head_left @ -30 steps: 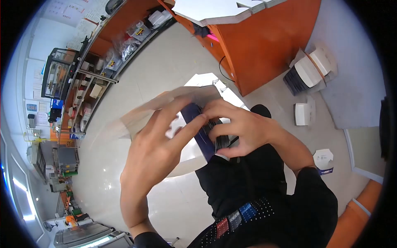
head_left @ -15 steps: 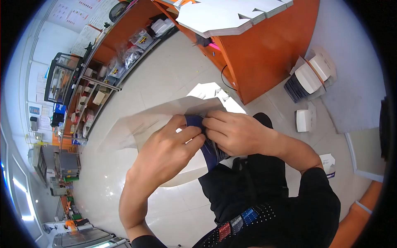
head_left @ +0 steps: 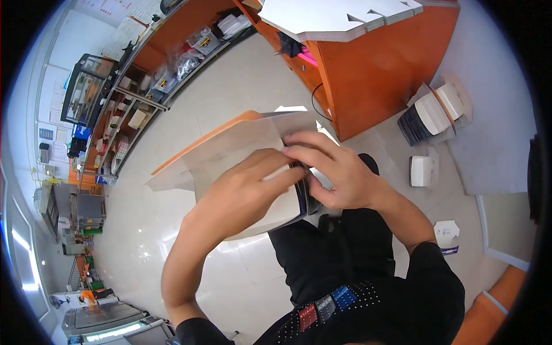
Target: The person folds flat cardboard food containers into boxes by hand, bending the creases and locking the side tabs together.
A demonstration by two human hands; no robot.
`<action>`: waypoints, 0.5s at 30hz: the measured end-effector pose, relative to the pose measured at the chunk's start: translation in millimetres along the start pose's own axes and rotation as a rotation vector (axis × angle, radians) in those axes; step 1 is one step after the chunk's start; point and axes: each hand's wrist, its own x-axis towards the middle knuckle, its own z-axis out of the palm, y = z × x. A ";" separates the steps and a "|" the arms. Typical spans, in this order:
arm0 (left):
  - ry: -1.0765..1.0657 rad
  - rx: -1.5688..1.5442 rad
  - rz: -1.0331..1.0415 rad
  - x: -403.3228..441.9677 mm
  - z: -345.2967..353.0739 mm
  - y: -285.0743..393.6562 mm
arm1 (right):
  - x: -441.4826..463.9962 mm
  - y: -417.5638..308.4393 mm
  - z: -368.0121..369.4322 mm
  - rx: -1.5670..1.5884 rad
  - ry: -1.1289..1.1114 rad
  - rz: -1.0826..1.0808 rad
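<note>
A large pale cardboard box blank (head_left: 221, 150) with an orange edge stands tilted in front of me, its flaps spread. My left hand (head_left: 244, 187) is closed over the blank, fingers curled at its right end by a dark purple edge. Against the same end, my right hand (head_left: 342, 172) has its fingers bent and pinching at the fold. Nested dark-edged card layers (head_left: 311, 198) sit between the two hands, above my lap. The fingertips and the exact fold are partly hidden and blurred.
An orange cabinet (head_left: 379, 75) bears a stack of white card sheets (head_left: 339, 20) at upper right. Nested cartons (head_left: 431, 115), a single carton (head_left: 422, 171) and a flat card piece (head_left: 447, 236) are on the floor at right. Shelves (head_left: 138, 98) hold boxes and bags at left.
The blank has tilted, so its orange edge now shows at the top. The purple strip between my hands has folded down mostly out of sight. My right fingers have spread somewhat and shifted.
</note>
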 end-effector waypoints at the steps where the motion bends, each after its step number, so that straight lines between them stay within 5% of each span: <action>1: 0.075 -0.050 -0.060 -8.9 -6.0 8.2 | 1.2 0.8 0.4 -0.052 -0.016 -0.038; 6: 0.233 0.004 -0.332 -80.5 -9.8 11.6 | -11.3 11.5 19.2 -0.133 0.134 -0.173; 9: 0.226 0.013 -0.296 -92.2 8.6 23.2 | -20.8 14.6 30.4 -0.144 0.181 -0.227; 12: -0.032 -0.180 -0.356 -91.5 19.4 37.0 | -23.7 9.7 32.9 -0.170 0.203 -0.204; 15: 0.195 -0.036 -0.347 -58.0 51.1 72.5 | -27.6 17.7 36.1 -0.133 0.233 -0.195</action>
